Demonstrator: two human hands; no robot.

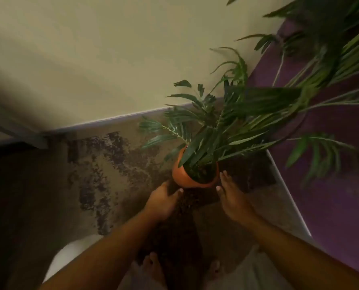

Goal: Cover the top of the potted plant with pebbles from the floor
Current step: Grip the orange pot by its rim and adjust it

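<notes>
Pot: terracotta pot [187, 178], stiff, brittle, probably heavy; hold both sides.
Pebbles [185, 208]: loose pile at pot's 6 o'clock; scoop.
Left hand [164, 200]: 8 o'clock, fingers' state unclear.
Right hand [233, 198]: 4 o'clock, fingers released.

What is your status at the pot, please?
Left hand and right hand open, flanking pot. Pot top dark, leaves overhang it. Dark loose pile on floor between hands.
</notes>
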